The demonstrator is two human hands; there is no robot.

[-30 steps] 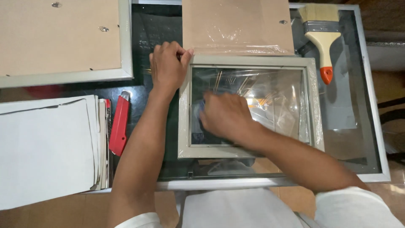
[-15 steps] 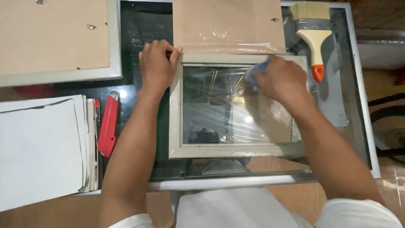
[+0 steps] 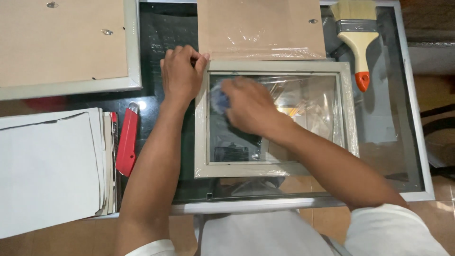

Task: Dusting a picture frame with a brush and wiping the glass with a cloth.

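Observation:
A pale grey picture frame [image 3: 203, 142] with a glass pane lies flat on a glass table. My left hand [image 3: 181, 76] presses down on the frame's top left corner. My right hand [image 3: 249, 105] rests on the glass near the upper left of the pane, fingers closed on a small blue cloth [image 3: 219, 98] that peeks out at the fingertips. The hand is slightly blurred.
A brown backing board [image 3: 260, 28] with clear plastic lies just beyond the frame. A paintbrush [image 3: 359, 38] with a red-tipped handle is at the far right. A red utility knife [image 3: 127, 140] and a stack of white sheets [image 3: 47, 170] lie left. Another backed frame [image 3: 66, 42] sits top left.
My right hand with the cloth swept from the pane's lower left to its upper right, then back across to the upper left. My left hand stayed on the frame's corner.

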